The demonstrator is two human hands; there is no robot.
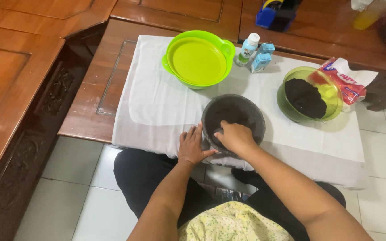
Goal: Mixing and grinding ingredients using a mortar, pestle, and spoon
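Observation:
A dark round bowl sits on a white cloth near the table's front edge. My right hand reaches down inside the bowl with its fingers curled against the dark inner surface; whether it grips anything is hidden. My left hand lies flat on the cloth with fingers apart, its fingertips touching the bowl's left side.
A lime green bowl with a lid stands at the back. A clear green bowl of dark crumbs is at right, beside a red and white packet. A small bottle and blue cartons stand behind. Wooden table, tiled floor.

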